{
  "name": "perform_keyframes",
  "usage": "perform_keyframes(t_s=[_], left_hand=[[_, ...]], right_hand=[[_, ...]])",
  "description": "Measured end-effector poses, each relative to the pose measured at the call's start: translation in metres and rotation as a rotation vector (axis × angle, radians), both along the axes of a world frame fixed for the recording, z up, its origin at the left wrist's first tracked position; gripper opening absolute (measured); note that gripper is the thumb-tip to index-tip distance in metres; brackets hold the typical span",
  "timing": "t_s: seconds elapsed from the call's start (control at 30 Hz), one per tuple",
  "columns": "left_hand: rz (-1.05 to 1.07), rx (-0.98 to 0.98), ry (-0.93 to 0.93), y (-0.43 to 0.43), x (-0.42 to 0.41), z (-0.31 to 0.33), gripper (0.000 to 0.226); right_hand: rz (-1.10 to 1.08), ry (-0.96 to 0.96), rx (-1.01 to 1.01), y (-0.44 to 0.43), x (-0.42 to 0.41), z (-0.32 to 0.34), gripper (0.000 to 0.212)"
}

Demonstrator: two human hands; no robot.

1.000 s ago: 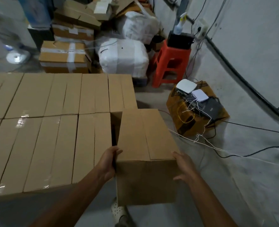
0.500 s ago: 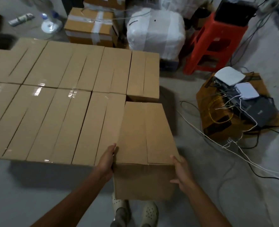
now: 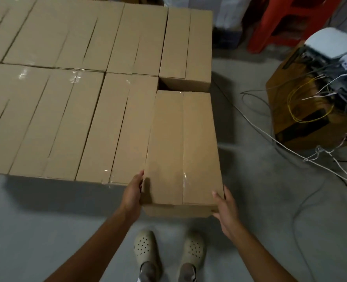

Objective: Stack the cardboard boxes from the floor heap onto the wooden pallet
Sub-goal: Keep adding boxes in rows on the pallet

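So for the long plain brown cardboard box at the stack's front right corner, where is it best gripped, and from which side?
Best taken at its near end, a palm on each long side wall, approached from the front. The long plain brown cardboard box is narrow enough to span, and its left side lies against the stacked cardboard boxes, so only the overhanging near corners are free. The left hand and right hand sit exactly there.
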State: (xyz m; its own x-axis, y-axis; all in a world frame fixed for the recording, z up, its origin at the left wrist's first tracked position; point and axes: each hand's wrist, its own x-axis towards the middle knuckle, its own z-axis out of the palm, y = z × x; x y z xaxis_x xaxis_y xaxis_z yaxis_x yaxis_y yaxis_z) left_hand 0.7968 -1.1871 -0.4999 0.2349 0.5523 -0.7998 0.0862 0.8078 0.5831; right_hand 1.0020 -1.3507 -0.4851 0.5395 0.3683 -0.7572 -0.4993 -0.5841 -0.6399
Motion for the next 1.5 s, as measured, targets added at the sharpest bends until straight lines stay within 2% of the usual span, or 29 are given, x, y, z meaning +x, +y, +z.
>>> perform_keyframes(t_s=[0.17, 0.27, 0.33, 0.53, 0.67, 0.77, 0.93, 1.2, 1.5], left_hand=[[0.260, -0.181, 0.019, -0.018, -0.022, -0.040, 0.051], [0.455, -0.296, -0.019, -0.018, -0.036, -0.061, 0.078], [0.543, -0.338, -0.060, -0.017, -0.041, -0.070, 0.087], [0.669, -0.379, -0.116, -0.011, -0.039, -0.085, 0.095], [0.713, -0.375, -0.188, 0.002, -0.034, -0.100, 0.107], [0.716, -0.356, -0.215, 0.008, -0.023, -0.101, 0.101], [0.673, -0.283, -0.276, 0.013, -0.008, -0.100, 0.071], [0.745, -0.266, -0.324, 0.025, -0.003, -0.100, 0.072], [0.747, -0.307, -0.312, 0.028, -0.002, -0.095, 0.072]], right_hand=[[-0.037, 0.086, -0.049, -0.011, -0.015, -0.048, 0.047], [-0.069, 0.132, -0.070, -0.007, -0.016, -0.063, 0.039], [-0.068, 0.144, -0.063, -0.002, -0.014, -0.072, 0.034], [-0.066, 0.143, -0.084, 0.009, -0.004, -0.090, 0.032], [-0.011, 0.064, -0.082, 0.021, 0.000, -0.100, 0.028], [0.064, -0.009, -0.091, 0.029, 0.005, -0.106, 0.036], [0.105, -0.046, -0.094, 0.040, 0.016, -0.113, 0.045], [0.133, -0.051, -0.064, 0.057, 0.028, -0.110, 0.029], [0.143, -0.072, -0.117, 0.063, 0.028, -0.108, 0.036]])
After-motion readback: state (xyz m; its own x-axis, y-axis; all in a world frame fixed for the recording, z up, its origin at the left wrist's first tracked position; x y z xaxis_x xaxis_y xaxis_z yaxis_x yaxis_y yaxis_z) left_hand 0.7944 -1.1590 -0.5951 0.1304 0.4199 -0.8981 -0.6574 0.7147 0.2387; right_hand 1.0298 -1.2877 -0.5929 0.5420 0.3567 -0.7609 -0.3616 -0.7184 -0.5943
